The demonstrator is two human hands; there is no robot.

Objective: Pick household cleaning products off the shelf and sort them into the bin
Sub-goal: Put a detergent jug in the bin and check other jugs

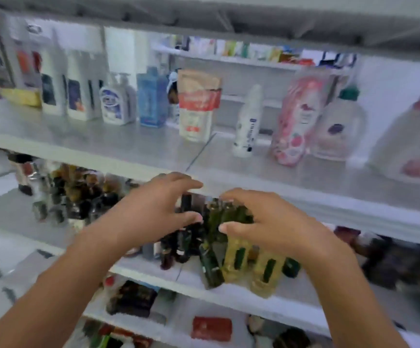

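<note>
Green glass-dark bottle (210, 266) and yellow bottles (237, 259) stand roughly upright in a cluster on the middle shelf (151, 273), long axes vertical, their tops between my two hands. My right hand (261, 222) is nearer, with thumb and curved fingers spread around those tops. Blur hides whether they touch. My left hand (158, 209) hovers just beside, spread, gripping nothing. I judge the right should close downward. No bin shows.

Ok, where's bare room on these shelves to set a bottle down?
On the upper shelf the front strip is bare, also the gap between the red-and-white pouch and white bottle. The middle shelf is crowded: small dark bottles left, yellow bottles below the right hand.
</note>
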